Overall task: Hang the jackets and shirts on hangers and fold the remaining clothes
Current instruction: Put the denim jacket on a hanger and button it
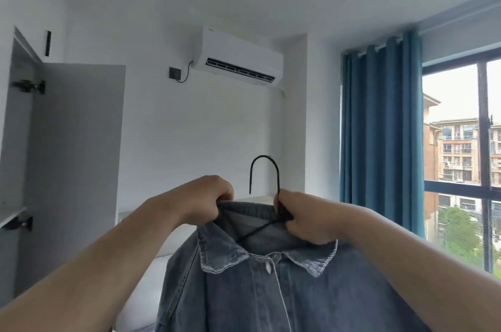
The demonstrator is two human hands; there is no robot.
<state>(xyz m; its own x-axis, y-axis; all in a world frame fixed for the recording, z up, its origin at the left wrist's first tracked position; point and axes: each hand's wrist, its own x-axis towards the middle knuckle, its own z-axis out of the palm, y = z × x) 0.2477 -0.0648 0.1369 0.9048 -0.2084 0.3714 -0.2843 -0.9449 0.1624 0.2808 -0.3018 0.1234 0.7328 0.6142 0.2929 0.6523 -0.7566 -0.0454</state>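
Denim jacket (271,291): lower centre, we lift it to drape
Left hand (206,196): pinches collar (225,253) open
Right hand (306,220): grips hanger (278,179), seating it inside

The denim jacket (271,291) is blue-grey with faded collar edges, buttoned at the front, its pale top button showing. It hangs upright, front to camera, below the air conditioner (238,60). The black wire hanger (278,177) stands hook-up below that unit, one arm slanting inside the collar.

faded denim shirt (271,291) (frayed collar), thin matt black hanger (264,169)
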